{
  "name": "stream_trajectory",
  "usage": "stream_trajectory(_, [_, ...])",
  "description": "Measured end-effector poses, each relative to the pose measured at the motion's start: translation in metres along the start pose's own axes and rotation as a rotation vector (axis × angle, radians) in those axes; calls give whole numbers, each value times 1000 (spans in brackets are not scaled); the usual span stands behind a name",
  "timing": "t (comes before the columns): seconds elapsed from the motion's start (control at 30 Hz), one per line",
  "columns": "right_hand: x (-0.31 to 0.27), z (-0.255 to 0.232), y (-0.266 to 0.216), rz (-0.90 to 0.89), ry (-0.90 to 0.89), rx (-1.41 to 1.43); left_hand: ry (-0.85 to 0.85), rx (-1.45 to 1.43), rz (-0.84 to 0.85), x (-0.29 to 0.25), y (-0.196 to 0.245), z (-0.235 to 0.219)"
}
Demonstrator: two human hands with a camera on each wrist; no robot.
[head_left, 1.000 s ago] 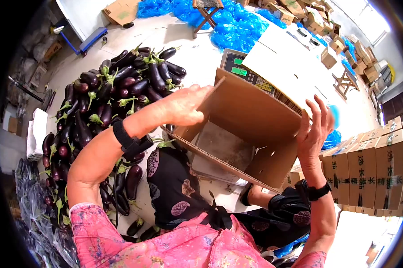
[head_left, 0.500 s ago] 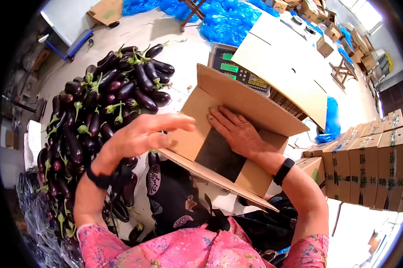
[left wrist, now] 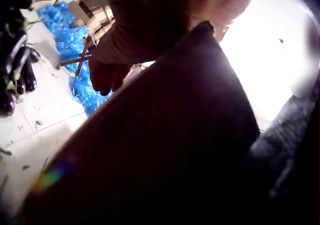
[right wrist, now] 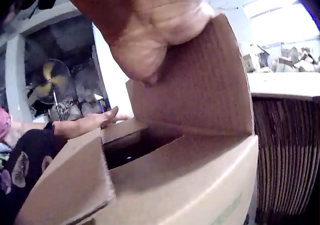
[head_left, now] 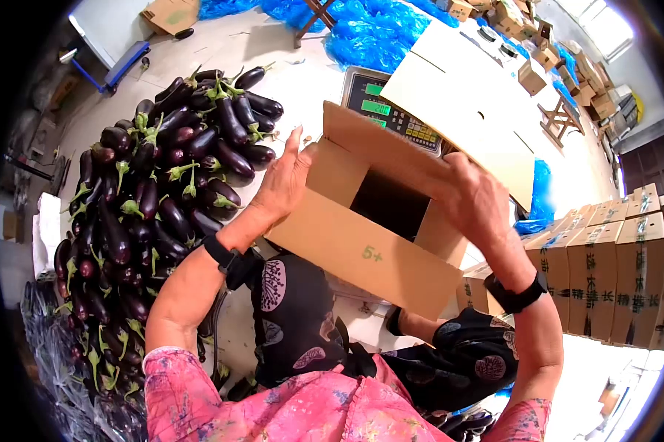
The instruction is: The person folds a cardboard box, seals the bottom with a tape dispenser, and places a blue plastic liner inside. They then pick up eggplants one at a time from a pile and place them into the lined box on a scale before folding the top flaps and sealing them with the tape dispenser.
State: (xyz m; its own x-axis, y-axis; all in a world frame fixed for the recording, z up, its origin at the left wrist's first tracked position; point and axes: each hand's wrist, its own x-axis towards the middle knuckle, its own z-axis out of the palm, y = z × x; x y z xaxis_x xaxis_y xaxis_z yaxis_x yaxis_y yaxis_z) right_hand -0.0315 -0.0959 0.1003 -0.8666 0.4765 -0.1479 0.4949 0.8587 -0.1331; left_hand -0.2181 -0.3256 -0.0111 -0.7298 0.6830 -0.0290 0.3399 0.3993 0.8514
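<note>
Head cam looks down over my arms at the cardboard box (head_left: 361, 247). Left wrist cam's jammed against it, mostly dark. Right wrist cam peers in close, also catching my left hand (right wrist: 87, 124).

Pale floor (head_left: 288, 55), bright windows (head_left: 604, 18)

a pink short-sleeved top (head_left: 288, 405) printed with a faint floral pattern in yellow and blue is worn, the sleeves ending above the elbows so that both forearms are left bare. a black strap with a small black device mounted on it is fastened around the left wrist (head_left: 232, 264), and a similar black band is fastened around the right wrist (head_left: 518, 298). black trousers (head_left: 295, 317) patterned with pale pink rounded leaf-like motifs are worn below.
</note>
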Motion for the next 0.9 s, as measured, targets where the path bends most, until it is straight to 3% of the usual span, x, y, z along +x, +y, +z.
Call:
stream_trajectory(0.07, [-23,6,-14,-118,-62,43,201,90,234,10,-30,11])
stream_trajectory(0.1, [-32,36,-3,-419,118,144,270,95,302,10,-36,11])
stream_trajectory(0.13, [-48,71,-2,-520,219,-67,339,101,370,9,-40,10])
stream_trajectory(0.17, [-56,81,-4,-485,137,-45,147,-433,6,0,-27,9])
stream_trajectory(0.2, [-58,87,-7,-451,59,-23,142,-499,4,1,-23,6])
stream_trajectory(0.27, [-57,89,-4,-482,89,45,123,-632,-29,-3,-20,4])
stream_trajectory(0.3, [-57,92,-3,-492,97,30,-14,-744,-104,4,-15,-3])
stream_trajectory(0.43, [-56,94,-6,-516,112,2,-402,-808,-38,26,18,-20])
stream_trajectory(0.53, [-55,93,-5,-561,110,32,-433,-275,193,45,-6,-3])
stream_trajectory(0.67, [-56,89,-11,-609,108,51,-287,-26,322,44,-11,5])
stream_trajectory(0.7, [-56,89,-9,-610,104,32,-274,-116,283,43,-10,9])
stream_trajectory(0.77, [-51,93,-6,-689,117,104,-198,138,432,46,-13,6])
stream_trajectory(0.8, [-50,91,4,-697,127,130,-186,105,499,49,-17,6])
stream_trajectory(0.83, [-50,83,14,-675,186,103,-284,81,265,41,1,3])
stream_trajectory(0.87, [-50,73,30,-649,239,78,-207,106,430,39,-2,4])
stream_trajectory(0.9, [-53,58,55,-504,179,148,-215,214,506,39,-1,2])
